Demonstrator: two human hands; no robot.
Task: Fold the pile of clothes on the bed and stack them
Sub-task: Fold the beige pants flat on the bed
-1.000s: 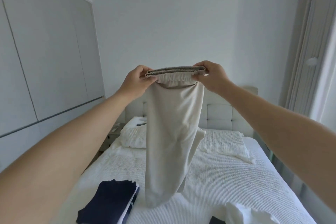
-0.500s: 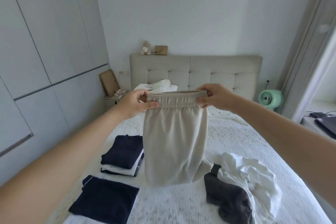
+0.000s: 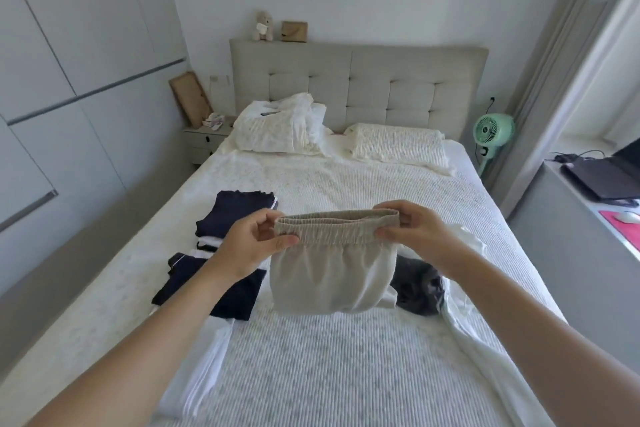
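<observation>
Partway: my left hand (image 3: 254,246) and right hand (image 3: 414,236) pinch the beige pants (image 3: 332,274) by the waistband over mid-bed (image 3: 311,374), navy stacks (image 3: 221,253) folded by the left edge (unfolded heap (image 3: 436,284) toward the right edge).

No words, numbers or signs can be read anywhere here. The clothes show no label or brand that can be made out. The small wooden box (image 3: 294,31) on top of the headboard (image 3: 360,80) has a dark mark on its front, but it is too small and blurry to read.
</observation>
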